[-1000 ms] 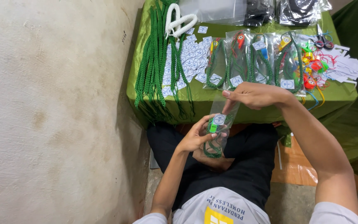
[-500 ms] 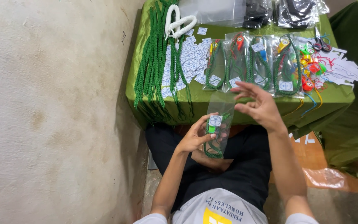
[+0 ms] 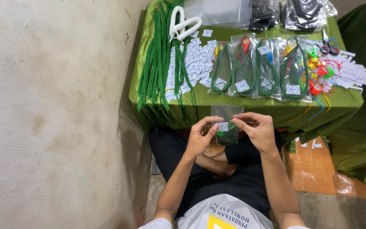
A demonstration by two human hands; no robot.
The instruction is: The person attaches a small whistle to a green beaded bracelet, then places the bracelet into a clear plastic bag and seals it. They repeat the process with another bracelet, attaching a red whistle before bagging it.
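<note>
Head view: clear bag (image 3: 226, 127), green cord inside.

The little clear bag (image 3: 226, 127) is mostly covered by the left hand (image 3: 201, 138) and right hand (image 3: 257, 131), so the green stuff inside is hard to make out. The black packets (image 3: 306, 9) get cut off by the top edge. The sticker sheets (image 3: 193, 63) are too small to read.
</note>
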